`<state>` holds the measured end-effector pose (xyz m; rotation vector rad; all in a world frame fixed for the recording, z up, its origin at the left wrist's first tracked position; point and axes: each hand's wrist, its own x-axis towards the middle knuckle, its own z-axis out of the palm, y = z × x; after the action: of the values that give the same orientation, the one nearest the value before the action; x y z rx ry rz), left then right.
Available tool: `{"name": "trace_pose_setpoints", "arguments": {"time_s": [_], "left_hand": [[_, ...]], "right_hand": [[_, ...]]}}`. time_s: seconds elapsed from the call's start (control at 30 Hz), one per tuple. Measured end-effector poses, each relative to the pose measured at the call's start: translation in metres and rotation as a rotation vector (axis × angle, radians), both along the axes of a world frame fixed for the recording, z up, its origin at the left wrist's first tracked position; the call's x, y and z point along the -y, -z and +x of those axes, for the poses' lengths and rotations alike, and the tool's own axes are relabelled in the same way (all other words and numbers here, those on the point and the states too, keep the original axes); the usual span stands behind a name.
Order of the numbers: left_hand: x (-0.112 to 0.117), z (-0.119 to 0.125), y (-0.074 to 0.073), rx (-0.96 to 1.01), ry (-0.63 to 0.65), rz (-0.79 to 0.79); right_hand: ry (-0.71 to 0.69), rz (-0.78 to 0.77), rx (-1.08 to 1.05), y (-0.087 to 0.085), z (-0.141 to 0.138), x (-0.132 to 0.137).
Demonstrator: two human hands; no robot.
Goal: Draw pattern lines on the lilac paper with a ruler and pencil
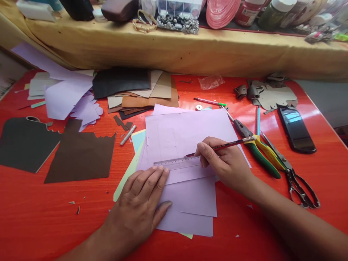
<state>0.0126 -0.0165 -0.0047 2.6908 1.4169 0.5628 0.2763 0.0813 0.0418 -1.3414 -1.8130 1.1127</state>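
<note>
My left hand lies flat with its fingers stretched out, the fingertips pressing on the left end of a clear ruler. The ruler rests on a sheet of lilac paper that bears faint pencil lines. In my right hand is a dark pencil, gripped between thumb and fingers. Its tip touches the paper at the ruler's upper edge, near the middle. More lilac sheets lie underneath, with pale green paper sticking out on the left.
Pliers, scissors and a phone lie to the right. Brown leather and dark leather pieces are on the left. Stacked leather sits behind the paper, below a cloth-covered shelf with jars and boxes.
</note>
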Motion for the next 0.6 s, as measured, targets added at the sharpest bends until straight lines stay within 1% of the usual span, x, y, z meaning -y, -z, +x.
{"name": "trace_pose_setpoints", "arguments": {"time_s": [0.6], "left_hand": [[-0.0008, -0.0016, -0.001, -0.055, 0.031, 0.023]], "right_hand": [[0.003, 0.009, 0.02, -0.0016, 0.0002, 0.001]]}}
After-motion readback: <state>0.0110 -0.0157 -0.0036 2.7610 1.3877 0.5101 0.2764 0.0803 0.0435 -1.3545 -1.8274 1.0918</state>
